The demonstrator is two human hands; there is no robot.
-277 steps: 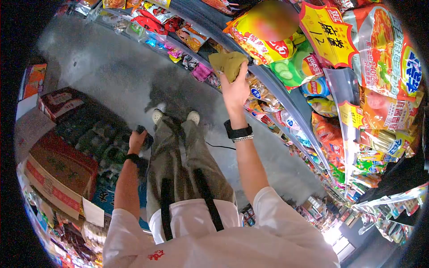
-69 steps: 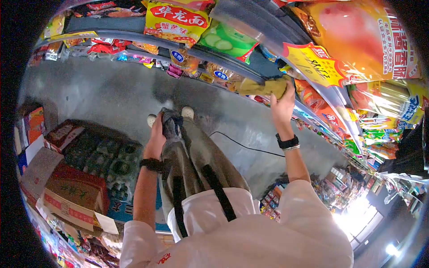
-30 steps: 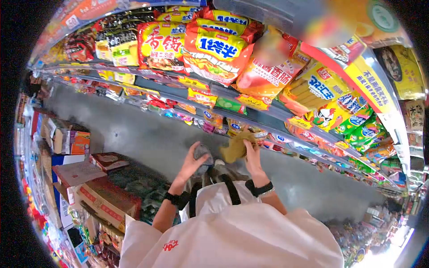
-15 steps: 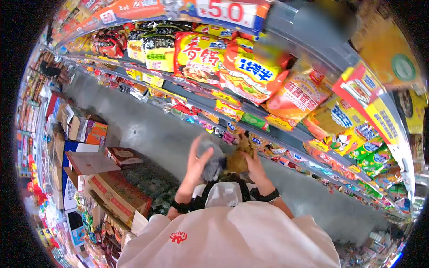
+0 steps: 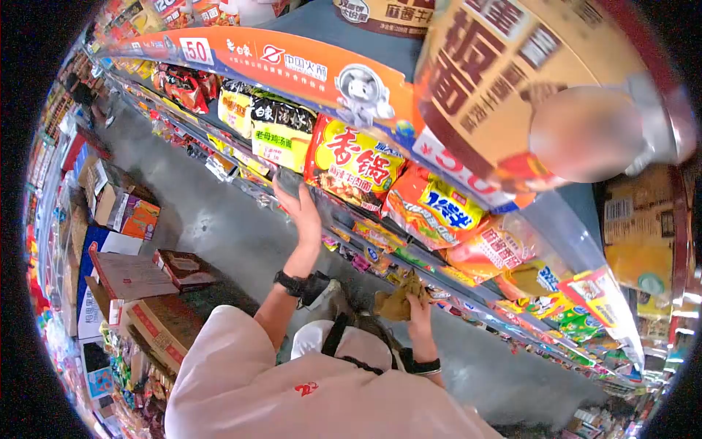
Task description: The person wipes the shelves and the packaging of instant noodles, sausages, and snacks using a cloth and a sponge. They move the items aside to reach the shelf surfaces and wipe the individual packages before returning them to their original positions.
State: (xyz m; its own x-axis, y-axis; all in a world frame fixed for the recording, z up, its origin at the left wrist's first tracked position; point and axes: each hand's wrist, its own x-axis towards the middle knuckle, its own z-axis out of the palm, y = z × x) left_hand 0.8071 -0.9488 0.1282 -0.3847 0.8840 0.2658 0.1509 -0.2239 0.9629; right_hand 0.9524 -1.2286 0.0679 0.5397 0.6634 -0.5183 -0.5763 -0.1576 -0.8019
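Observation:
My left hand (image 5: 301, 212) reaches up to the shelf edge, fingers stretched forward. A dark grey piece, seemingly a cloth (image 5: 291, 180), shows under and between its fingers and thumb, against the shelf front below the noodle packs. Closest to that hand are a black and yellow-green noodle bag (image 5: 281, 135) and a red and yellow noodle bag (image 5: 355, 164). Lower down, my right hand (image 5: 419, 314) grips a crumpled yellow-brown cloth (image 5: 395, 301), held in front of the lower shelves. Black bands circle both wrists.
A large brown noodle carton (image 5: 504, 80) stands on the top shelf at the right, above an orange price strip (image 5: 292, 55). Opened cardboard boxes (image 5: 157, 329) line the left side. Grey floor (image 5: 212, 219) runs between them and the shelves.
My left hand has gone from near my body up to the shelf edge, carrying the grey piece. My right hand has dropped lower, still holding the yellow-brown cloth. The view has shifted.

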